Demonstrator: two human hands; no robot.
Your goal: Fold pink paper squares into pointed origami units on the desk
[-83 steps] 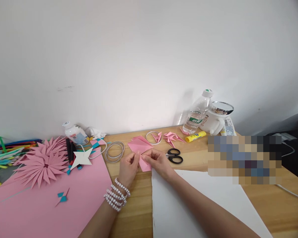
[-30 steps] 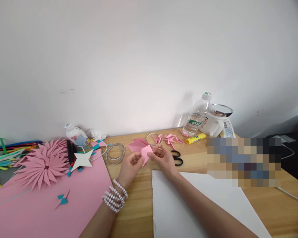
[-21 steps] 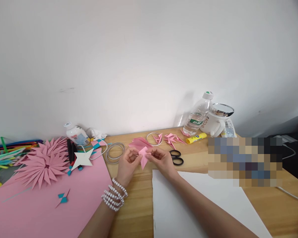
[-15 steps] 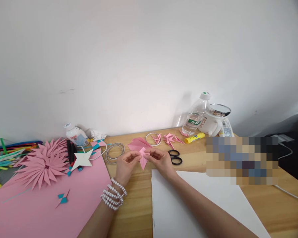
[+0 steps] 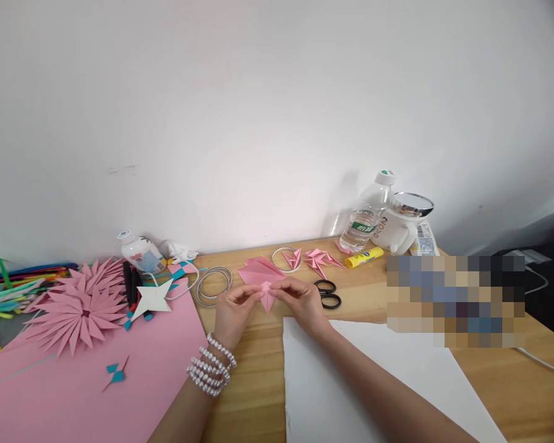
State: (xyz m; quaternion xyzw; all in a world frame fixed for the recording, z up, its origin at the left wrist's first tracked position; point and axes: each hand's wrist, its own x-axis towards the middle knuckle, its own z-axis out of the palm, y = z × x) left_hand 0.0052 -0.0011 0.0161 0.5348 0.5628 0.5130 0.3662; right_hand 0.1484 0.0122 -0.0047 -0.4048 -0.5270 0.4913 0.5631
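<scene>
Pink fold [image 5: 268,299] pinched in both hands

On my head-camera feed, the left hand [image 5: 234,309] and right hand [image 5: 301,303] press thumb and fingers together on the fold, above the desk [image 5: 249,394]. Sideways characters, "20" among them, mark the mug [image 5: 391,231]; white Chinese characters mark the water bottle [image 5: 372,203] on its green label [image 5: 362,227]. Print on the glue stick [image 5: 364,258] and jar [image 5: 142,253] is too small for me to read. Scissors [image 5: 325,293] lie just beside the right hand, a white sheet [image 5: 323,400] under the right arm [image 5: 373,394].
</scene>
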